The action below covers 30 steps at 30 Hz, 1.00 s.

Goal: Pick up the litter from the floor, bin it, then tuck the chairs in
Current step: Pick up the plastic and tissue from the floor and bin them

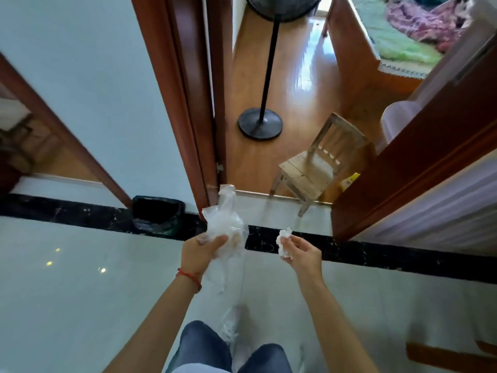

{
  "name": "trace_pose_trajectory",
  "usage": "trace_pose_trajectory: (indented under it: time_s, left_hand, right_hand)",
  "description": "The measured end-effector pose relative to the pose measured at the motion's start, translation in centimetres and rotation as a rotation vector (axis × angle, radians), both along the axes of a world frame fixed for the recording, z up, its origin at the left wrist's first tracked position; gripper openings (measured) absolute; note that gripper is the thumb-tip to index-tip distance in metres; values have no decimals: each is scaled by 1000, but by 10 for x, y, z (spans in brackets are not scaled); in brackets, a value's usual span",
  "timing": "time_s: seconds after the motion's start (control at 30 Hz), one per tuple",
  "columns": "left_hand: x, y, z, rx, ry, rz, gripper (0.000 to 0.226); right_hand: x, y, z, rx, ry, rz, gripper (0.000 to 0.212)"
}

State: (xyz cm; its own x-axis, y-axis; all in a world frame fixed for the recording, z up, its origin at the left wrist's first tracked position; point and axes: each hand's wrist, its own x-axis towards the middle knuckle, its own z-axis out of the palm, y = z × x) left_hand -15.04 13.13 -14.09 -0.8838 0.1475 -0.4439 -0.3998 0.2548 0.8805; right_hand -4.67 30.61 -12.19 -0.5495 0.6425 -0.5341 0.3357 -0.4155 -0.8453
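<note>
My left hand (200, 253) grips a crumpled clear plastic bag (224, 224) that hangs down past my wrist. My right hand (302, 253) pinches a wad of white tissue (284, 242). Both hands are held out in front of me above the pale tiled floor. A bin lined with a black bag (157, 215) stands against the wall, to the left of and beyond my left hand. A small wooden chair (317, 162) stands in the doorway ahead, to the right.
A dark wooden door frame (188, 103) rises just left of the doorway and an open door (419, 168) stands on the right. A black fan stand (260, 123) sits on the wood floor inside. A bed (390, 41) lies beyond.
</note>
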Motion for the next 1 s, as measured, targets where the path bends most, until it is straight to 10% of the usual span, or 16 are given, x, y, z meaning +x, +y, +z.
trace_pose_trajectory:
  time_s: [1.0]
  left_hand:
    - [-88,-306,-14,-11,-53,268,18]
  right_hand:
    - [-140,-282,-34,-36,-60,299,11]
